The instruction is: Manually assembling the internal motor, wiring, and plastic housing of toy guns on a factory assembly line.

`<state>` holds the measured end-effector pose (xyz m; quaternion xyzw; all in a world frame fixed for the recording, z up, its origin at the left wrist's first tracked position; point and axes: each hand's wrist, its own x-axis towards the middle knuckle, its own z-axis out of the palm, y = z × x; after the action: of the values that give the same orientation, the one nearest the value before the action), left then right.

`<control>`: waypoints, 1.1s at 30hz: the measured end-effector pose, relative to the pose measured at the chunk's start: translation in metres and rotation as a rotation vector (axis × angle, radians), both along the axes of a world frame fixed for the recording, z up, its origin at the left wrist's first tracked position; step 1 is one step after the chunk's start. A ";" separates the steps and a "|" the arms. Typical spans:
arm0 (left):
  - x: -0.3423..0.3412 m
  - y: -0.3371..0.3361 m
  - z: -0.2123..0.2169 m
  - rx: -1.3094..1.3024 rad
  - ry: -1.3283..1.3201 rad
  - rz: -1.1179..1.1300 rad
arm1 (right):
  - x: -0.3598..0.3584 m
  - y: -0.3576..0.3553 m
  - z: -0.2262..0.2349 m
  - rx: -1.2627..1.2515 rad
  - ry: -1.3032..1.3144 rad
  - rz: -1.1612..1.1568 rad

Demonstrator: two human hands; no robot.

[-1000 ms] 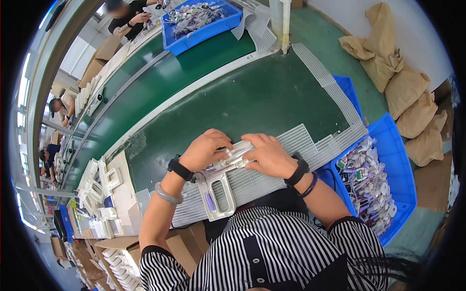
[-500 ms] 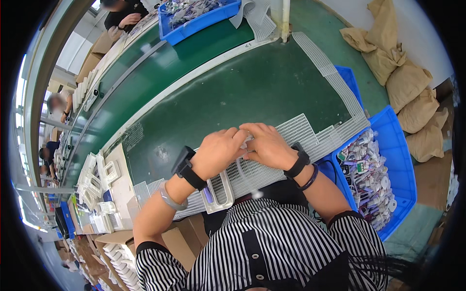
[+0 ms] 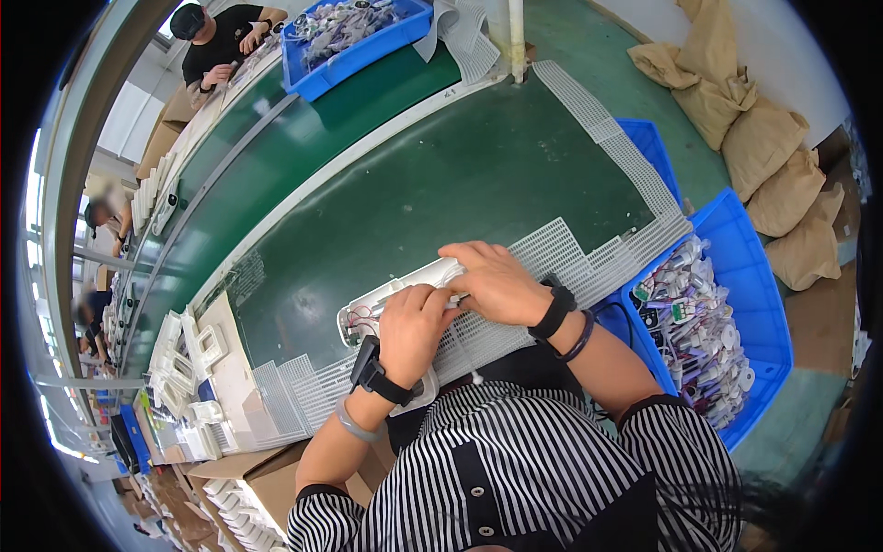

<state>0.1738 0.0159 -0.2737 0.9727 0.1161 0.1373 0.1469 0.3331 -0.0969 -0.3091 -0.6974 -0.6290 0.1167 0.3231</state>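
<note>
- Far left: a worker (image 3: 115,221) in a pale top, on the far side of the green belt (image 3: 235,179).
- Left end of the tabletop (image 3: 414,207): a loose pile of white plastic frames (image 3: 173,363), some leaning on one another.
- Upper left: another worker (image 3: 225,46), in a dark cap and black shirt, both hands over the far bench.
- Lower left: an open cardboard box (image 3: 283,483) containing stacked white pieces (image 3: 230,511).
- Upper centre-left: a blue tray (image 3: 317,86), heaped with small grey, white and purple parts.
- Centre: a long white casing (image 3: 388,294), lying aslant near the front of the tabletop; thin reddish wires (image 3: 365,319) show in its left end.
- Centre: the left hand (image 3: 411,331), fingers curled over the near side of the casing; whether they pinch anything cannot be told, the fingertips being partly hidden.
- Below the left wrist: a white frame (image 3: 426,391), largely covered by the forearm.
- Right of centre: the right hand (image 3: 499,285), closed about the casing's right end, its thumb near the left fingertips.
- Beneath and beside the right hand: white mesh matting (image 3: 555,247) along the tabletop's front edge.
- Right: a blue bin (image 3: 768,368), filled with mixed white, purple and green parts.
- Far right: bulging brown sacks (image 3: 768,152) along the wall.
</note>
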 end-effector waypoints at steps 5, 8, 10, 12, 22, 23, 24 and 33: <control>-0.005 -0.004 0.005 0.013 -0.031 0.013 | -0.001 0.001 -0.003 0.004 0.009 -0.013; -0.003 -0.004 0.004 -0.001 -0.047 0.019 | -0.001 0.001 -0.003 0.012 0.008 -0.018; 0.001 -0.009 0.008 0.055 -0.066 0.027 | -0.001 0.001 -0.003 0.011 0.009 -0.021; 0.002 -0.010 0.011 0.104 -0.038 0.000 | -0.001 0.001 -0.004 0.019 0.001 -0.025; 0.005 -0.004 -0.004 0.048 -0.011 0.035 | -0.001 0.001 -0.007 0.064 0.009 -0.014; 0.003 -0.005 -0.004 0.044 -0.010 0.042 | -0.001 0.002 -0.006 0.057 -0.007 -0.019; 0.003 -0.006 -0.003 0.077 -0.037 0.034 | -0.002 0.002 -0.006 0.051 -0.024 -0.023; -0.037 0.001 0.011 0.058 -0.032 0.173 | 0.000 0.000 0.008 -0.058 0.065 0.032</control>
<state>0.1365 0.0167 -0.2625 0.9606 0.1931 0.1681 0.1080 0.3330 -0.0965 -0.3015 -0.6920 -0.6258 0.1627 0.3209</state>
